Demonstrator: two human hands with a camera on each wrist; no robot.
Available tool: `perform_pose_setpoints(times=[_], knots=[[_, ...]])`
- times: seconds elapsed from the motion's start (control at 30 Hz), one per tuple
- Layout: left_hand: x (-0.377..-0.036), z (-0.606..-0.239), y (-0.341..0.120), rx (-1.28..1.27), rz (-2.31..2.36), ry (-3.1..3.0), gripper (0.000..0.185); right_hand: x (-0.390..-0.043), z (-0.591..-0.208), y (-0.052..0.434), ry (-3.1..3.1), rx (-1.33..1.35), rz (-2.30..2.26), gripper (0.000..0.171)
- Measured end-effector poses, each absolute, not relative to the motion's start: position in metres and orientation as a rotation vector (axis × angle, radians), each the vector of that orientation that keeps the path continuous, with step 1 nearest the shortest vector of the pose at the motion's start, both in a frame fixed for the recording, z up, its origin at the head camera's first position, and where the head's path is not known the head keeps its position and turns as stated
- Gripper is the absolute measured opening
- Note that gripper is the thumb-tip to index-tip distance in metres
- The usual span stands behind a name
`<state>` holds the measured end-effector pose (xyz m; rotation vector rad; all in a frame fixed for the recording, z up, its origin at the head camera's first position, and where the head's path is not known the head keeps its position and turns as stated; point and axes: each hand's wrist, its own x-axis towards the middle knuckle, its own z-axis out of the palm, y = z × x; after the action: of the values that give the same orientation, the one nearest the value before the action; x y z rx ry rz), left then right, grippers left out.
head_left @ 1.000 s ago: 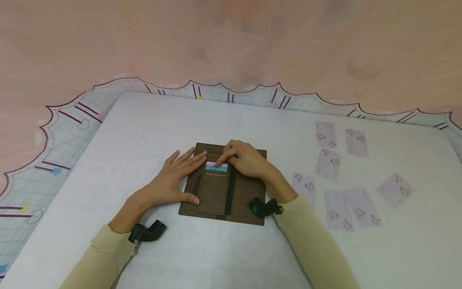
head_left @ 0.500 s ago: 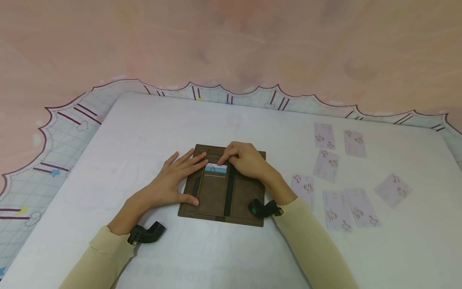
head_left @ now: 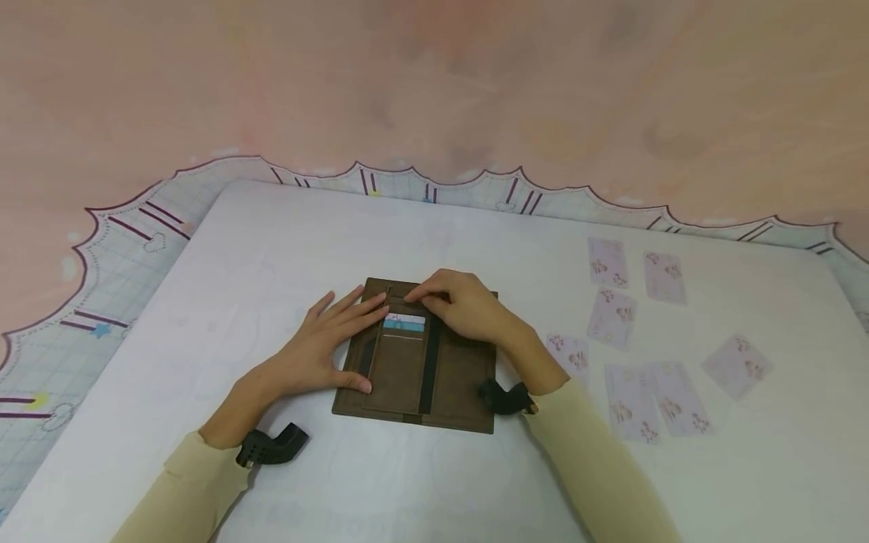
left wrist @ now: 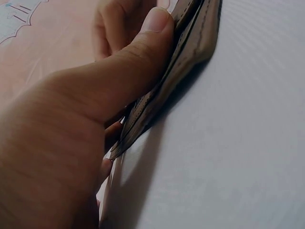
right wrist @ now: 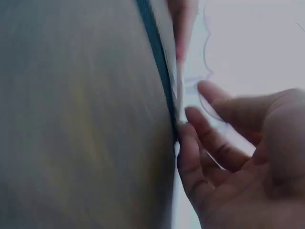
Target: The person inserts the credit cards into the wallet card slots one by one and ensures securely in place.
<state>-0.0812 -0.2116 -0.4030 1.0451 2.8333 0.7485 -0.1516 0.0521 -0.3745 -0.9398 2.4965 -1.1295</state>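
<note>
A brown wallet [head_left: 414, 369] lies open on the white table [head_left: 271, 249]. A white and blue card [head_left: 404, 323] sticks partly out of one of its upper slots. My left hand [head_left: 319, 351] lies flat on the wallet's left side with fingers straight, the thumb [left wrist: 157, 24] pressing on the wallet [left wrist: 190, 52] at its edge. My right hand [head_left: 462, 305] rests on the wallet's upper right with fingers curled. Its index fingertip and thumb meet at the card's top edge, and in the right wrist view the fingertips [right wrist: 188, 117] touch the thin card edge [right wrist: 180, 90].
Several pale pink patterned cards [head_left: 614, 317] lie scattered on the table to the right of the wallet. A scalloped patterned mat [head_left: 129, 241] shows beyond the table's left and far edges. Black wrist mounts [head_left: 271, 446] sit at both cuffs.
My right index finger has shifted from the card's face to its top edge, and the card sits slightly deeper in the slot. The left hand has stayed in place.
</note>
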Motion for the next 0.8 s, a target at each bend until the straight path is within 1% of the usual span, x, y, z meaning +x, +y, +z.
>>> perform_pose_setpoints(times=[0.2,0.33,0.57,0.7,0.8], knots=[[-0.079,-0.404,-0.213,1.041,0.742,2.841,0.102,-0.142,-0.351,0.086,2.556,-0.821,-1.304,0.023],[-0.081,-0.407,-0.211,1.046,0.754,2.841,0.103,-0.13,-0.344,0.118,2.607,-0.756,-1.34,0.024],[-0.081,-0.411,-0.21,1.024,0.747,2.809,0.103,-0.103,-0.358,0.185,2.683,-0.597,-1.245,0.029],[-0.081,-0.41,-0.213,1.033,0.741,2.826,0.103,-0.09,-0.367,0.21,2.72,-0.5,-1.127,0.037],[-0.08,-0.408,-0.215,1.041,0.735,2.834,0.103,-0.084,-0.373,0.221,2.72,-0.48,-1.064,0.045]])
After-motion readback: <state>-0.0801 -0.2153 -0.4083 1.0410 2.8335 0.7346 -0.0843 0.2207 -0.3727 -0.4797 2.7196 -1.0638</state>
